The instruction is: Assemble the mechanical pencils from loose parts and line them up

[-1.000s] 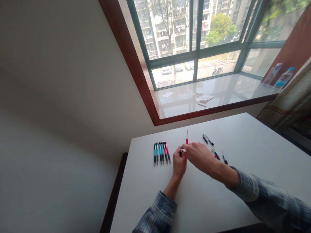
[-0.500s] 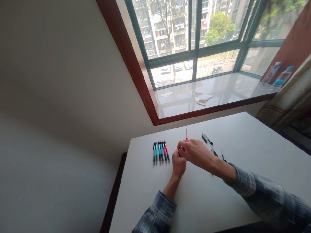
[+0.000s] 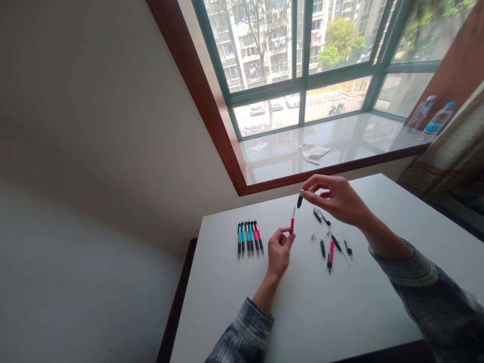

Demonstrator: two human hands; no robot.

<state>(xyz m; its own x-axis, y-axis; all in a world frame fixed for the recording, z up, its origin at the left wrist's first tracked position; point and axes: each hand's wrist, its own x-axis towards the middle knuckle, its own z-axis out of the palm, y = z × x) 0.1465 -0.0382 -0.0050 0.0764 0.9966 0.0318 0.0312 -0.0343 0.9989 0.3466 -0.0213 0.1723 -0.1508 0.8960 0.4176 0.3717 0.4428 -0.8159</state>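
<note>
My left hand is closed around a red pen barrel, which stands nearly upright with a thin refill and spring showing at its top. Above and to the right, my right hand pinches a small black pen grip. The grip is just above the refill's tip, apart from it. To the right on the table lie loose pen parts: a red barrel, a black grip and several other black and clear pieces. Left of my hands, several assembled teal and red pens lie side by side.
The white table meets the wall at its far side, under a red-brown window frame. A crumpled white piece and plastic bottles are on the sill. A curtain hangs at the right.
My right hand has moved up and right, away from my left, and now shows the black grip. The red barrel in my left hand points upward; loose parts at right are uncovered.
</note>
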